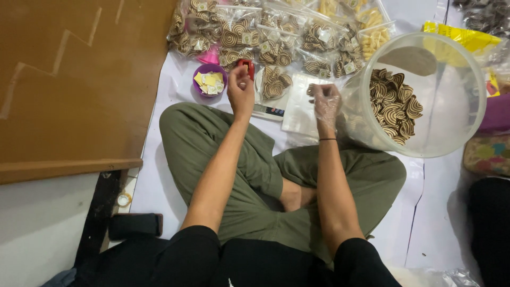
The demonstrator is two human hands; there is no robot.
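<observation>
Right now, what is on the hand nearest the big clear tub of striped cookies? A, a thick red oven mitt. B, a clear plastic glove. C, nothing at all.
B: the right hand, beside the clear tub, wears a thin see-through plastic glove, while the left hand is bare.

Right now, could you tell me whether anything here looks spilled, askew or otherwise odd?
The big clear tub lies tipped towards the person, so its striped cookies are heaped against the lower wall, but none have spilled. Only the right hand wears a plastic glove; the bare left hand holds a small red thing. Nothing looks damaged.
</observation>
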